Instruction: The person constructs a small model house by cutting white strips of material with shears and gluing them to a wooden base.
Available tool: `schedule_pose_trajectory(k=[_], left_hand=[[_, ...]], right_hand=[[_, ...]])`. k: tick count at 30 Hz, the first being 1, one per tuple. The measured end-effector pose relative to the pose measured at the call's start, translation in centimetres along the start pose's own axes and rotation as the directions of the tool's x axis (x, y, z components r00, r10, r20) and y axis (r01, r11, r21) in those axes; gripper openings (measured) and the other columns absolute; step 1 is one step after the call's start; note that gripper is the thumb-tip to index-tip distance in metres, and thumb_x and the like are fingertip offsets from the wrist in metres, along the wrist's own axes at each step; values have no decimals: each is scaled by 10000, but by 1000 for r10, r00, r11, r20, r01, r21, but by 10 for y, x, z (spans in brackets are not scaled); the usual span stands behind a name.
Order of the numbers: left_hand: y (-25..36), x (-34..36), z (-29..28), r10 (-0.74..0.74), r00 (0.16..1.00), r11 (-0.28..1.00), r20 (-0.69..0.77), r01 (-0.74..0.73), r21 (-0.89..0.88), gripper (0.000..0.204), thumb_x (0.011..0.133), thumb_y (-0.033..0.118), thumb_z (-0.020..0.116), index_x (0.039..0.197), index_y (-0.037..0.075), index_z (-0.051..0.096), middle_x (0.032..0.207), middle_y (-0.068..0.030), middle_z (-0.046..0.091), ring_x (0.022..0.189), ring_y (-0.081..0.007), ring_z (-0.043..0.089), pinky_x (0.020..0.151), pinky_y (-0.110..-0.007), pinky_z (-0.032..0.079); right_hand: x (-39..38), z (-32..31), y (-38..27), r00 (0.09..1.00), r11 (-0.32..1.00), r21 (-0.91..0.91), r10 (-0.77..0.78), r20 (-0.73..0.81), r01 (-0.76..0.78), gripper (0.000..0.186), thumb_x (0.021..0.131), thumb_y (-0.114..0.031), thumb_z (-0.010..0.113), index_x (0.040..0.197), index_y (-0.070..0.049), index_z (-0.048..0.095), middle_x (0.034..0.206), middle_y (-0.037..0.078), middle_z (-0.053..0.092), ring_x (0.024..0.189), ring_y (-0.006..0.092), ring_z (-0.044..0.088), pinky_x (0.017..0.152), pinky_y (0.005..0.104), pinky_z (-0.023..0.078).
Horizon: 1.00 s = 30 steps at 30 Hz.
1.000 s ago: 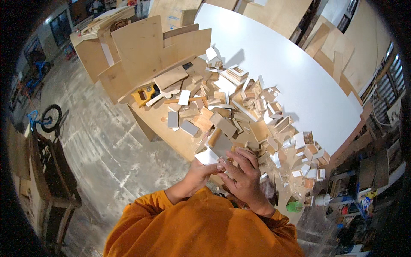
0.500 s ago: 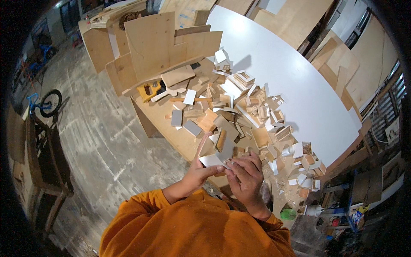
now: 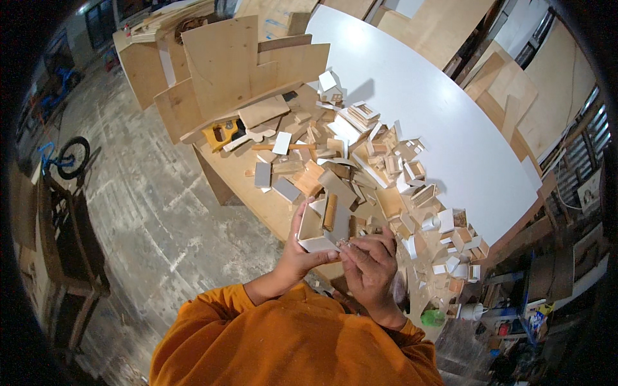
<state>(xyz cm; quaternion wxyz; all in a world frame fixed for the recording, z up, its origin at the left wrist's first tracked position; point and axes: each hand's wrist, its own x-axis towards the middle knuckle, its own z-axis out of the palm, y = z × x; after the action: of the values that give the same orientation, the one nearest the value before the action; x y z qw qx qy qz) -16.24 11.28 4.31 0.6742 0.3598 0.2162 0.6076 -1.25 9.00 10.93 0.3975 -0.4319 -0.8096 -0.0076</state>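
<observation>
A small white-and-tan wooden box [image 3: 317,244], open on top, sits in my left hand [image 3: 293,257]. Its thumb lies along the near side and the fingers wrap the far left side. My right hand [image 3: 370,270] is closed at the box's near right corner, thumb and fingertips together. Something small and pale shows at those fingertips, too small to name. Beyond the box, a brown wooden strip [image 3: 330,212] and a grey-white panel [image 3: 342,215] show; whether they belong to it I cannot tell.
Wood offcuts and small white model pieces crowd the workbench [image 3: 257,206]. A little white model house [image 3: 329,87] stands farther back. A yellow-handled saw [image 3: 220,134] lies at the left by upright plywood sheets [image 3: 222,64]. A large white board [image 3: 418,96] spans the far right.
The box has tilted slightly, showing more of its inside. Both hands keep nearly the same place and hold. The bench has shifted a little left in view.
</observation>
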Motion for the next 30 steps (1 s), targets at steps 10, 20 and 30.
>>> schedule_pose_trajectory(k=[10, 20, 30], left_hand=[[-1, -2, -2, 32, 999, 998, 32, -34, 50, 1016, 655, 39, 787, 1441, 119, 147, 1350, -77, 366, 1200, -200, 409, 966, -331, 402], [-2, -10, -9, -225, 973, 962, 49, 230, -149, 727, 754, 146, 670, 1368, 91, 285, 1237, -81, 490, 1086, -201, 521, 888, -336, 452], [9, -13, -4, -377, 926, 897, 22, 371, -240, 663, 778, 171, 664, 1331, 47, 319, 1183, -85, 521, 1085, -196, 521, 930, -344, 426]], right_hand=[[-1, -4, -2, 999, 995, 93, 44, -5, -44, 92, 764, -62, 668, 856, -68, 672, 796, 48, 596, 786, 240, 595, 972, 447, 357], [5, -11, 2, 992, 958, 272, 69, 101, -95, 201, 758, 12, 540, 913, -46, 655, 820, 56, 665, 778, 243, 607, 993, 472, 340], [9, -16, -2, 989, 961, 264, 44, 142, -81, 116, 737, -44, 666, 842, -92, 678, 830, 33, 671, 819, 225, 613, 997, 463, 337]])
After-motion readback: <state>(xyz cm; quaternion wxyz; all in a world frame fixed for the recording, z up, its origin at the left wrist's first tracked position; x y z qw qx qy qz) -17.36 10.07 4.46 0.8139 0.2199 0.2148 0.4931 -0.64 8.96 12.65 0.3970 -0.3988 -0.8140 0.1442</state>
